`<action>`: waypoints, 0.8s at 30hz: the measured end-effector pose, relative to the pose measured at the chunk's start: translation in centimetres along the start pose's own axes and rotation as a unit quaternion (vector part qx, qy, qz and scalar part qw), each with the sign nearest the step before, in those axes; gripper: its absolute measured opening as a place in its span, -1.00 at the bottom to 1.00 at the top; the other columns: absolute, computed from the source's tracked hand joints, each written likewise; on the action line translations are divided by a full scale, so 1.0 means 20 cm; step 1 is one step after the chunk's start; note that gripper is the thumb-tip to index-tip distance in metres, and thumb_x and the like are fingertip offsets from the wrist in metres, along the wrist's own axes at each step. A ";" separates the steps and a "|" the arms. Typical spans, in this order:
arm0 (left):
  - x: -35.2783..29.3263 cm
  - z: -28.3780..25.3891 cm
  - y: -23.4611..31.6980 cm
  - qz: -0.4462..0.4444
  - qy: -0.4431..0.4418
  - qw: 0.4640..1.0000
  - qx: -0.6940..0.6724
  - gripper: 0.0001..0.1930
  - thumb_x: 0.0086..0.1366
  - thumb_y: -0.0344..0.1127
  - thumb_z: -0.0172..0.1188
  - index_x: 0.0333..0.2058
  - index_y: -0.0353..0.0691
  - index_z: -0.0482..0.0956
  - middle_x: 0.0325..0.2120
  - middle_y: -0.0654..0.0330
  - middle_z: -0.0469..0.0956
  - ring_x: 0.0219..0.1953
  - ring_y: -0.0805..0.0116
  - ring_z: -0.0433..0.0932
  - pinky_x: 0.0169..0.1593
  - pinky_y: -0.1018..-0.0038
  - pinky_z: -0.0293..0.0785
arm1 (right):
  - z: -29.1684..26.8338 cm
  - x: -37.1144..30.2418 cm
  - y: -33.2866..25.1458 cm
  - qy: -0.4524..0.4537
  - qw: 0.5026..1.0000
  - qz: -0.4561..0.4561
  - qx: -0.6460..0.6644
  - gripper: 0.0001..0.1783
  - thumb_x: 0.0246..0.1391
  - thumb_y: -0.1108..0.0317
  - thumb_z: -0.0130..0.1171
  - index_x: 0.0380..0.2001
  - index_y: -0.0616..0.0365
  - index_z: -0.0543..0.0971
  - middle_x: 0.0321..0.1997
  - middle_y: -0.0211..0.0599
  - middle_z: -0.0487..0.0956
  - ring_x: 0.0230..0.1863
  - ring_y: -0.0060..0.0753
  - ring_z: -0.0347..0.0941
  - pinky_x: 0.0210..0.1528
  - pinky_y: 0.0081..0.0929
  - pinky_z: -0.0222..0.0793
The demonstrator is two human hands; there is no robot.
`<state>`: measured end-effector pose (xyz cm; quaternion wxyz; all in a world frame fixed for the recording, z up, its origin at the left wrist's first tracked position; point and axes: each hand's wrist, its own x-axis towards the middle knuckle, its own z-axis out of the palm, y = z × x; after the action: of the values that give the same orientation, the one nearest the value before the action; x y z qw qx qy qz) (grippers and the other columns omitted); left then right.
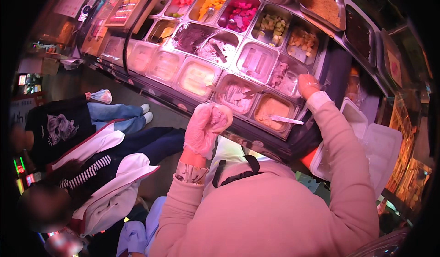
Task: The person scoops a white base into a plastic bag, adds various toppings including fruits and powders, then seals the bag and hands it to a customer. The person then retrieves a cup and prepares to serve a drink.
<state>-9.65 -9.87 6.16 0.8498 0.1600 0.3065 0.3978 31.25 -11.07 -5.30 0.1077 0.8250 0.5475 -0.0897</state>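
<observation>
Here the left hand [207, 129], in a thin clear plastic glove, is curled into a fist around a pale lump held in the air just above the near edge of the steel counter of rectangular metal tubs [256, 140], clear of the tubs themselves. The right hand [308, 84], also gloved, reaches over the far right tub with pale scraped contents [286, 79]; whether its fingers pinch anything I cannot tell. A white flat spatula [285, 119] lies in the beige-filled tub [271, 108] between both hands, and two customers in white jackets [107, 170] stand close against the counter's outer edge.
</observation>
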 end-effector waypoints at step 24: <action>0.01 -0.68 0.77 -0.033 0.009 0.999 0.022 -0.77 0.43 -0.46 0.16 0.03 -0.29 0.53 -0.24 0.17 0.50 -0.32 0.41 0.39 -0.24 0.53 0.35 | -0.06 0.29 -1.64 0.015 0.969 0.061 0.239 -0.68 -0.09 0.24 0.37 -0.33 0.30 0.70 -0.22 0.19 0.68 -0.12 0.22 0.64 -0.04 -0.02 0.57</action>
<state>-27.26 0.41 3.74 0.8561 0.1649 0.3280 0.3638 3.34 6.78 -8.41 -0.0951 0.8598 0.4605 -0.1990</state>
